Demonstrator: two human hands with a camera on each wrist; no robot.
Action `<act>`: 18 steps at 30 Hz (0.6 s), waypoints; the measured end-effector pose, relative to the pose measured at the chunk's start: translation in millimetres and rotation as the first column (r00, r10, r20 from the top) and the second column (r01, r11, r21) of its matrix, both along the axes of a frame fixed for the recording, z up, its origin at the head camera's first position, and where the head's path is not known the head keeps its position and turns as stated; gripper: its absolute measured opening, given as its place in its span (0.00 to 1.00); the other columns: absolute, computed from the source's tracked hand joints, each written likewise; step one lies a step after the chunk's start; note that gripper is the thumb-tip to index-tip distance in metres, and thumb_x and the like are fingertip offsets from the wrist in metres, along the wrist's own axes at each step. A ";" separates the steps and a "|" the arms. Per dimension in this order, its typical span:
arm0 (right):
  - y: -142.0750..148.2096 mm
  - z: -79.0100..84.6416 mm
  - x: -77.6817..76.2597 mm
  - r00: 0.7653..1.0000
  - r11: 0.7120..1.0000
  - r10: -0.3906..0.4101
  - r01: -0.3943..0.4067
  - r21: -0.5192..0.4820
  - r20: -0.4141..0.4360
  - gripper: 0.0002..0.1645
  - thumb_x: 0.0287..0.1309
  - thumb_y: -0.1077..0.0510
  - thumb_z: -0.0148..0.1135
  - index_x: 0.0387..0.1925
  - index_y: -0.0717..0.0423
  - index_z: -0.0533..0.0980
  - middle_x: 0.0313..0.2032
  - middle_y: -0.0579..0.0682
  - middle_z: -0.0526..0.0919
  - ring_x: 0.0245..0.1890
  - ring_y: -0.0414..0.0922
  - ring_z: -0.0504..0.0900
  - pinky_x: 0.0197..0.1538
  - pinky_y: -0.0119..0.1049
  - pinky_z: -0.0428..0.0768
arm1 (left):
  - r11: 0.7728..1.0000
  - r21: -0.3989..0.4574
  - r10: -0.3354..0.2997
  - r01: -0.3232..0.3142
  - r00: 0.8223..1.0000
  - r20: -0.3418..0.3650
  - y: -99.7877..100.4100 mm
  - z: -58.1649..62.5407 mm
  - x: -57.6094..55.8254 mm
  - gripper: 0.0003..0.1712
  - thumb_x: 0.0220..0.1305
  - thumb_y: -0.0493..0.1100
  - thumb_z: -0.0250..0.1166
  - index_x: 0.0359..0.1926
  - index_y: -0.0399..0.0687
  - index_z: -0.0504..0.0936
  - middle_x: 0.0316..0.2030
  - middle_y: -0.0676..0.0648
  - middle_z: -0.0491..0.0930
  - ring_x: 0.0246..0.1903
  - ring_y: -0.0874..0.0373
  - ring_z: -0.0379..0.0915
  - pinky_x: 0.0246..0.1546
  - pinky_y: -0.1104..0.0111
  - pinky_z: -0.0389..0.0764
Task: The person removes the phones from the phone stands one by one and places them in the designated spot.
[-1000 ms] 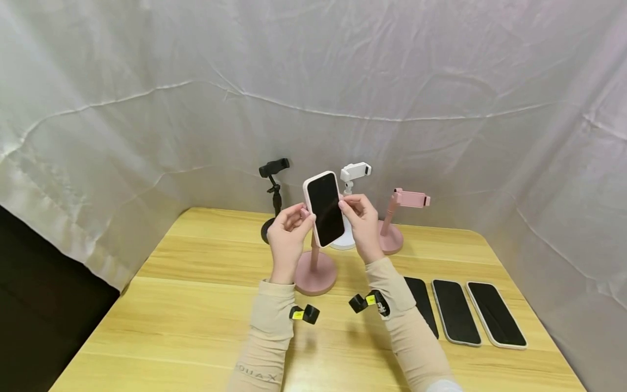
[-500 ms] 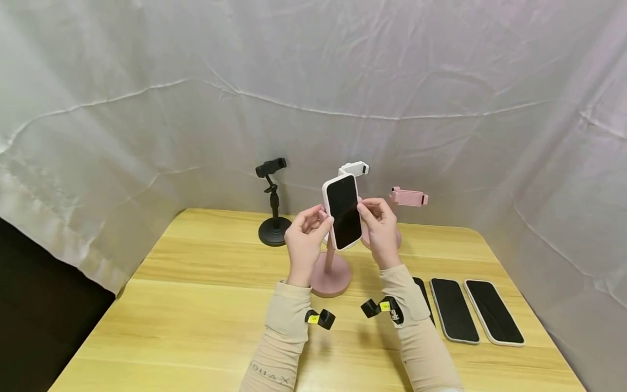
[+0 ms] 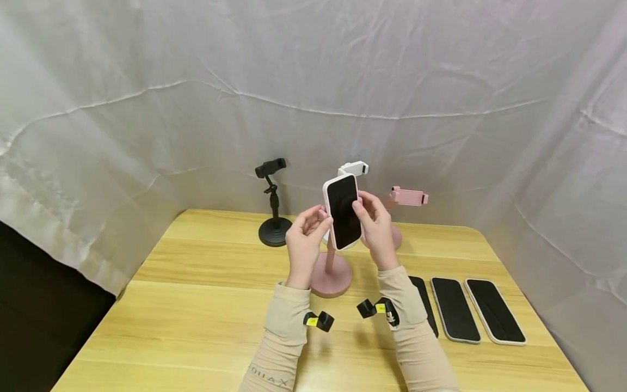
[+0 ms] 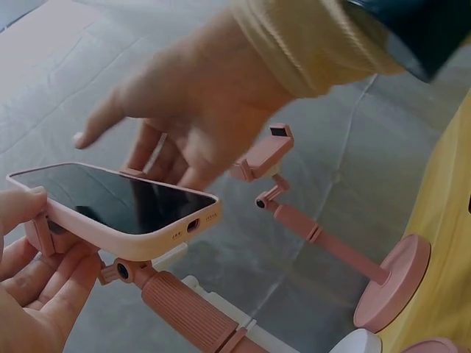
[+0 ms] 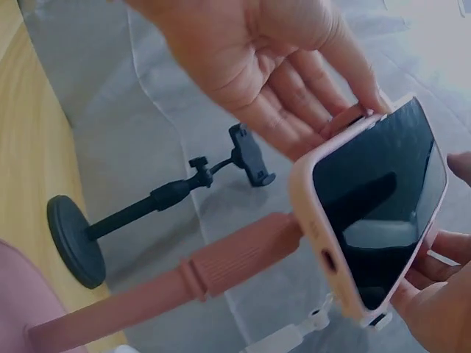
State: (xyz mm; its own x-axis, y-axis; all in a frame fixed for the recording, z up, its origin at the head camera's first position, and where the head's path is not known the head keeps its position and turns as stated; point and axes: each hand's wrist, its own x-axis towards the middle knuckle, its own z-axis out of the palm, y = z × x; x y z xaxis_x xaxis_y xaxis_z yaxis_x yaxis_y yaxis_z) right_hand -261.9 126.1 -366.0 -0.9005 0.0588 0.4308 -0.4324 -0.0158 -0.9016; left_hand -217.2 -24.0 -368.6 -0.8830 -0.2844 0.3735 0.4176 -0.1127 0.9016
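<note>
A phone in a pale pink case (image 3: 344,212) sits tilted, screen towards me, in the clamp of a pink phone stand (image 3: 331,275). My left hand (image 3: 305,245) holds the clamp's left end, thumb by the phone's edge and fingers curled beneath, as the left wrist view shows. On the other side is my right hand (image 3: 377,231). Its thumb is lifted off the screen in the left wrist view (image 4: 99,121), while its other fingers (image 5: 434,276) are extended by the phone's far edge. The phone hides most of the clamp.
Behind stand a black phone stand (image 3: 274,231), a white one (image 3: 355,168) and another pink one (image 3: 409,197). Three phones lie at the right: a partly covered one (image 3: 425,305), a grey-edged one (image 3: 455,310) and a white-edged one (image 3: 496,311). A grey curtain (image 3: 313,81) surrounds the table.
The phone and stand shifted right in view between the first two frames, then stayed put. My right thumb has since come away from the phone's edge; my left hand keeps its hold.
</note>
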 end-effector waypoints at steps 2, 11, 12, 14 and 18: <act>-4.4 4.6 1.4 1.000 0.999 0.017 -0.017 0.037 -0.002 0.25 0.66 0.59 0.59 0.62 0.62 0.70 0.50 0.52 0.79 0.45 0.37 0.79 0.48 0.24 0.79 | 1.000 -0.018 0.001 -0.001 1.000 -0.008 -2.2 5.5 5.4 0.19 0.57 0.34 0.70 0.51 0.32 0.81 0.47 0.34 0.84 0.46 0.43 0.83 0.47 0.74 0.83; -29.9 21.1 3.1 0.994 0.932 -0.093 0.105 0.348 -0.050 0.51 0.50 0.46 0.73 0.71 0.48 0.59 0.60 0.55 0.69 0.52 0.48 0.71 0.53 0.44 0.74 | 0.996 -0.092 0.013 -0.014 1.000 -0.004 -8.7 -6.1 -1.9 0.18 0.61 0.37 0.68 0.51 0.32 0.82 0.47 0.35 0.85 0.47 0.45 0.82 0.49 0.70 0.83; -32.5 21.2 2.9 0.993 0.923 -0.103 0.117 0.366 -0.057 0.53 0.48 0.45 0.74 0.72 0.48 0.57 0.62 0.56 0.68 0.53 0.49 0.70 0.55 0.46 0.73 | 0.995 -0.094 0.018 -0.019 1.000 -0.005 -8.6 -9.9 -4.5 0.18 0.62 0.37 0.67 0.51 0.33 0.82 0.47 0.35 0.85 0.47 0.45 0.83 0.49 0.69 0.83; -37.1 21.3 3.9 0.990 0.912 -0.129 0.143 0.385 -0.062 0.57 0.45 0.43 0.76 0.72 0.47 0.55 0.63 0.56 0.66 0.56 0.50 0.68 0.57 0.49 0.72 | 0.995 -0.099 0.020 -0.021 1.000 -0.012 -8.8 -18.2 -10.2 0.18 0.62 0.38 0.68 0.51 0.35 0.82 0.46 0.36 0.85 0.48 0.46 0.83 0.50 0.68 0.83; -43.8 21.5 7.5 0.978 0.889 -0.200 0.206 0.409 -0.059 0.62 0.42 0.40 0.77 0.73 0.50 0.52 0.64 0.57 0.65 0.59 0.52 0.65 0.59 0.52 0.71 | 0.992 -0.125 0.030 -0.036 0.998 -0.056 -9.0 -22.6 -11.5 0.17 0.62 0.41 0.68 0.50 0.38 0.83 0.44 0.38 0.86 0.46 0.48 0.84 0.48 0.68 0.84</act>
